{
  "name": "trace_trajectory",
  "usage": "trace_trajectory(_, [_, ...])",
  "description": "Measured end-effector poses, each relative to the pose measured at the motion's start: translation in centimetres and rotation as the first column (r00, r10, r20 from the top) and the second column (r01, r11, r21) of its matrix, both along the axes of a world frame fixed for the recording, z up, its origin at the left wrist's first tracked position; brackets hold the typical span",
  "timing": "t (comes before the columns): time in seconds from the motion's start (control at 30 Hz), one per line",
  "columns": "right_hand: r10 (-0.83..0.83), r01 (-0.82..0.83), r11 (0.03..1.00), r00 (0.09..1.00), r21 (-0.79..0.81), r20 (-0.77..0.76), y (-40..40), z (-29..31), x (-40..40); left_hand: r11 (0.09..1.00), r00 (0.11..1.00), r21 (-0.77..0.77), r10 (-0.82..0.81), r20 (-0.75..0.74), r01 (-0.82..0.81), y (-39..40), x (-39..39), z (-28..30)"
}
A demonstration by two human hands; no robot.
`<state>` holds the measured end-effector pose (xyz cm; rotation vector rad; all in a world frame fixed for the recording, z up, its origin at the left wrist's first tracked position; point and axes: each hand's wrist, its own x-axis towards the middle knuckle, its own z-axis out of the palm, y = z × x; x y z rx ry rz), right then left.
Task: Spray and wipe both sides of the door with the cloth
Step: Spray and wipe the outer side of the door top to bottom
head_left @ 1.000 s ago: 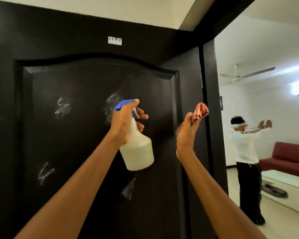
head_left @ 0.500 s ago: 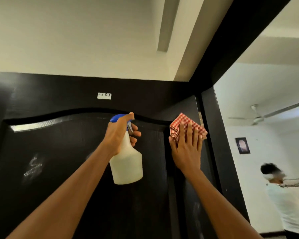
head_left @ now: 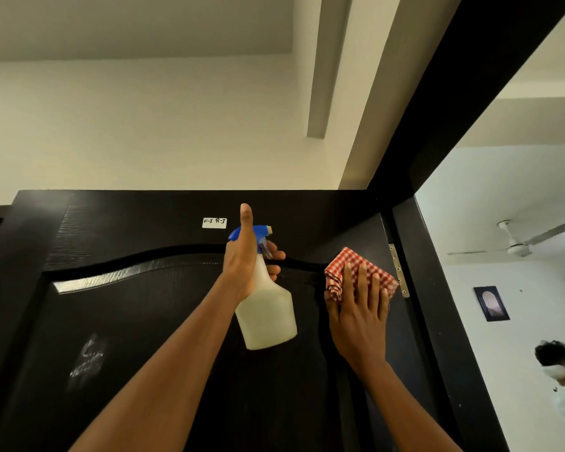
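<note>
Two bare forearms, no sleeves visible

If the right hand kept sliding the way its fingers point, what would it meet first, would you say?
Probably the door's top edge: the right hand, flat on the checked cloth, points up the door; the hinge lies slightly rightward.

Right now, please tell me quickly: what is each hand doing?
Left hand: grips the spray bottle, thumb raised straight.
Right hand: open, flat fingers press the checked cloth on the door.

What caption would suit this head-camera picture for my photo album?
Left hand holds a spray bottle while the right hand presses a checked cloth flat against the dark door near its hinge.
</note>
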<state>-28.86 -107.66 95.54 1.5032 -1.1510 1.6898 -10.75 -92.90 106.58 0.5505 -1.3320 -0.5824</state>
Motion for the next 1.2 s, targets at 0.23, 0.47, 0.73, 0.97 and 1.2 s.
trace_trajectory(0.23, [0.019, -0.019, 0.999, 1.0, -0.039, -0.009, 0.1, -0.2, 0.4, 0.986, 0.983, 0.021, 0.168, -0.073, -0.167, -0.6, -0.1, -0.4])
trace_trajectory(0.47, [0.005, -0.005, 1.0, 1.0, -0.026, -0.015, 0.1, -0.2, 0.4, 0.987, 0.986, -0.014, 0.161, -0.043, -0.162, -1.0, 1.2, -0.3])
trace_trajectory(0.73, [-0.007, 0.008, 0.999, 1.0, -0.052, 0.023, -0.2, 0.0, 0.9, 0.974, 0.974, -0.051, 0.217, -0.062, -0.22, -0.5, 1.3, 0.7])
trace_trajectory(0.97, [-0.004, 0.005, 0.998, 1.0, -0.062, 0.022, -0.2, 0.2, 1.8, 0.974, 0.978, -0.097, 0.199, -0.066, -0.205, -0.3, 1.8, 1.6])
trace_trajectory(1.2, [-0.012, 0.014, 0.998, 0.999, -0.065, 0.03, -0.4, 0.6, 2.2, 0.977, 0.986, -0.141, 0.166, 0.021, -0.161, 0.6, 3.0, 2.4])
